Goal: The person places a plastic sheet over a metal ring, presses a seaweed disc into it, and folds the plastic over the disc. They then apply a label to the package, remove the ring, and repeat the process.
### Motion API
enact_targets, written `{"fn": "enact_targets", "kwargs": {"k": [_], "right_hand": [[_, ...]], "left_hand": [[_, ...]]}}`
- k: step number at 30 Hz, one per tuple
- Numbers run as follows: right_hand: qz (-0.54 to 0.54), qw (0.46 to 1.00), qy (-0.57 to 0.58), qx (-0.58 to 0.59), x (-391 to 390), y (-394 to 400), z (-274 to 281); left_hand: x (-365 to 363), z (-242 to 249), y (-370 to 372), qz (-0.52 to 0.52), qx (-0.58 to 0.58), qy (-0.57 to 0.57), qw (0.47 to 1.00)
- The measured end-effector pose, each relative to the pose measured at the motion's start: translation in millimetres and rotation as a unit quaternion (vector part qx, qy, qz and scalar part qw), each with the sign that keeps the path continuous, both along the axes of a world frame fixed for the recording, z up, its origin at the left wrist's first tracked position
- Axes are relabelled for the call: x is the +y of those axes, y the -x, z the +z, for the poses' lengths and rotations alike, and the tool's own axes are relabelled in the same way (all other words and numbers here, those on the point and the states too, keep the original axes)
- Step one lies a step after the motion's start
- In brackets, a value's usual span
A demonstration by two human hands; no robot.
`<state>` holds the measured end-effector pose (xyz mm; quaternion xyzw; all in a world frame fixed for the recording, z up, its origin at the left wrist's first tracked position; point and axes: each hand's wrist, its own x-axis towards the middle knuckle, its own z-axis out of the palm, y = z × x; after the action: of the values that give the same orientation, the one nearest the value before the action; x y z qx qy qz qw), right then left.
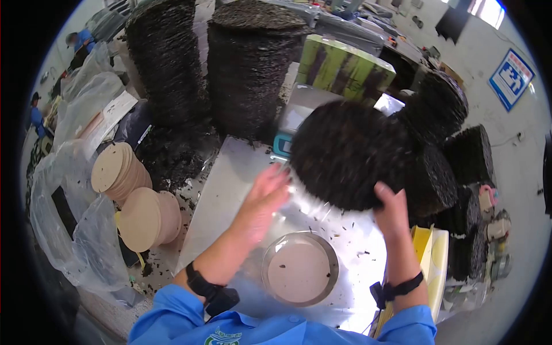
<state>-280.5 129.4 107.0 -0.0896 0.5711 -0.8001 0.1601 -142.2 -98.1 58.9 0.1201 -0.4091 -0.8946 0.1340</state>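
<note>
A dark round sheet of what looks like dried seaweed (348, 155) is tilted up above the work surface, slightly blurred. My right hand (393, 210) grips its lower right edge, thumb on the near face and fingers hidden behind it. To the left of the sheet, my left hand (269, 192) is open, fingers stretched forward and smeared by motion, with nothing visible in it. Below both hands a round metal ring (334, 267) sits on the shiny metal surface (221, 201). Inside the ring lies a pale round disc (296, 279) with a few dark crumbs on it.
Tall seaweed stacks (250, 75) stand at the back left, more stacks (434, 109) at the right. Pale disc stacks (141, 218) and clear plastic bags (75, 224) lie left. Behind the sheet are a scale with a teal front (282, 145) and a green block (345, 66).
</note>
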Motion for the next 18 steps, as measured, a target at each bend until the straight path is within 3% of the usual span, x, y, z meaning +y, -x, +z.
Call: {"fn": "enact_targets", "kwargs": {"k": [1,2,4,6,8,10,12,16,18], "right_hand": [[-0.008,0.991,-0.055,0.121,-3.6,31.5,-0.3],[-0.044,0.938,-0.220,0.265,-9.8,59.6,3.6],[-0.082,0.762,-0.418,0.488,-35.1,100.1,-1.6],[-0.007,0.543,-0.574,0.613,-46.5,136.5,-25.6],[0.105,0.530,-0.676,0.501,-62.0,129.1,-46.9],[0.109,0.528,-0.673,0.506,-60.1,127.5,-43.3],[0.026,0.548,-0.635,0.544,-52.6,119.1,-25.0],[0.028,0.556,-0.619,0.554,-33.6,109.2,39.9],[-0.005,0.591,-0.573,0.568,-29.8,100.6,70.5]], "left_hand": [[-18.0,-4.7,-9.1,0.019,0.006,0.041,0.999],[-29.5,-6.0,-17.9,0.023,0.004,0.038,0.999],[-41.3,-8.0,-36.4,0.079,-0.014,0.091,0.993],[-36.3,-20.6,-56.3,0.066,-0.024,0.095,0.993],[-34.9,-26.4,-71.0,0.056,-0.026,0.100,0.993],[-31.5,-23.1,-88.4,0.057,-0.060,0.144,0.986],[-37.9,-25.4,-101.3,0.061,-0.058,0.149,0.985],[-39.4,-22.7,-108.8,0.049,-0.045,0.169,0.983],[-34.1,-16.0,-107.4,0.030,-0.046,0.172,0.984]]}}
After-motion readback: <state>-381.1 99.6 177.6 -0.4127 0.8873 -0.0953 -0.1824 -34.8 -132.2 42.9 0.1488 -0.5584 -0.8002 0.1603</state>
